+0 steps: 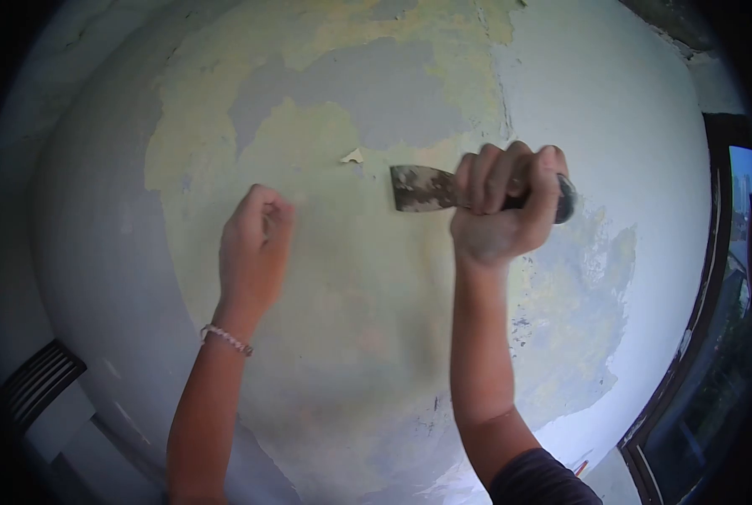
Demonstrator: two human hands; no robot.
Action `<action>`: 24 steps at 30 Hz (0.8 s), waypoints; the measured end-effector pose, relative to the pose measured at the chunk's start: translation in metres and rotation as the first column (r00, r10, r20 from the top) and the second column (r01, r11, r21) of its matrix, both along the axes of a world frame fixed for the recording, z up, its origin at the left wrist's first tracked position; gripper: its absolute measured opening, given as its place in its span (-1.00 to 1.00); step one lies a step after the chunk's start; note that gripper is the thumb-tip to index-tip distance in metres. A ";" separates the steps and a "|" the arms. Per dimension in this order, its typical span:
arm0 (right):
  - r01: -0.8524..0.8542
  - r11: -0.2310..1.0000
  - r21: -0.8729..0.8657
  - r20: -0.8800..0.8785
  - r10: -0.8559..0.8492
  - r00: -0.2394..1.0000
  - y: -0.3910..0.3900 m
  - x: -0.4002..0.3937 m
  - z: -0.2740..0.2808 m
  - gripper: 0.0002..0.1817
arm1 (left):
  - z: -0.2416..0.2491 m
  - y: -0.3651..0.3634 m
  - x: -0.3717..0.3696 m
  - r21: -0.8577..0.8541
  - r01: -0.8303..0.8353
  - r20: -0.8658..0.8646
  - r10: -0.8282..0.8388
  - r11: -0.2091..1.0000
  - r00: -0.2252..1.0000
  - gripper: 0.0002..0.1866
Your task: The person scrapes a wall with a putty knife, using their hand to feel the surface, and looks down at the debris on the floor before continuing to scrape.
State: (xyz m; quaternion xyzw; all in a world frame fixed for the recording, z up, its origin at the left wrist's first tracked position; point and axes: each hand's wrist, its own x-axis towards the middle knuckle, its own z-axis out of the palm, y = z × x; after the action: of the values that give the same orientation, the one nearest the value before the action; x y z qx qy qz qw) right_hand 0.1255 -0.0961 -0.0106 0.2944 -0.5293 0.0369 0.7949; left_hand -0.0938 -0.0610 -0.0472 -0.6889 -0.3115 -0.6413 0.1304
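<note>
My right hand [511, 189] is wrapped round the dark handle of a putty knife [425, 188]. The wide blade points left, and its metal is spotted with pale and brown residue. To the left, my left hand [258, 220] is raised with its fingers curled closed; what they hold, if anything, is hidden. Both hands are in front of a wall [342, 261] with patchy yellow-green, grey and white layers. A small loose-looking paint flake [353, 156] shows up between the hands, left of the blade and a little higher.
A dark-framed window [687, 370] runs down the right side. At the lower left is a dark slatted chair back [44, 383]. Peeled paint edges [504, 93] and a rough, scraped patch [574, 311] mark the wall on the right.
</note>
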 end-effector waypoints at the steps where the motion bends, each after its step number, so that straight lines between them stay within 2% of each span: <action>1: -0.005 1.000 -0.029 -0.001 0.005 1.000 0.002 0.007 -0.002 -0.62 | 0.003 0.000 0.005 -0.032 -0.060 -0.044 0.058 0.998 0.997 -0.78; 7: 0.031 0.995 -0.100 0.021 -0.029 0.999 0.006 0.018 0.000 -0.61 | 0.047 0.022 0.055 0.004 -0.227 -0.055 0.227 0.974 0.972 -0.67; 10: 0.086 0.991 -0.100 0.104 -0.076 0.992 0.002 0.018 0.009 -0.57 | 0.058 0.034 0.072 0.121 -0.259 -0.064 0.268 0.958 0.961 -0.70; 13: 0.070 0.990 -0.124 0.222 -0.041 0.974 -0.005 0.014 0.031 -0.51 | 0.058 0.035 0.070 0.019 -0.167 -0.102 0.168 0.986 0.980 -0.76; 16: 0.067 0.995 -0.072 0.356 -0.037 0.934 -0.005 0.012 0.066 -0.41 | 0.046 0.020 0.054 -0.215 -0.045 -0.121 0.019 0.976 0.992 -0.78; 19: 0.144 0.987 -0.070 0.433 -0.100 0.896 0.004 -0.007 0.090 -0.44 | 0.026 0.037 0.031 -0.019 0.198 -0.063 -0.199 0.980 0.978 -0.77; 22: 0.225 0.968 -0.113 0.510 -0.138 0.849 0.022 -0.013 0.100 -0.48 | 0.022 0.053 0.007 0.163 0.296 -0.076 -0.287 0.941 0.955 -0.72; 24: 0.234 0.965 -0.116 0.531 -0.139 0.836 0.022 -0.010 0.103 -0.48 | 0.018 0.060 -0.001 0.248 0.270 -0.080 -0.258 0.930 0.963 -0.69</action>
State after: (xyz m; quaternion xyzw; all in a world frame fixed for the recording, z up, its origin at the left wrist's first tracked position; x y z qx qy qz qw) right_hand 0.1156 -0.0740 0.0925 0.1489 -0.7446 0.0836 0.6453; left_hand -0.0952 -0.0007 -0.0296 -0.7165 -0.1272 -0.6718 0.1381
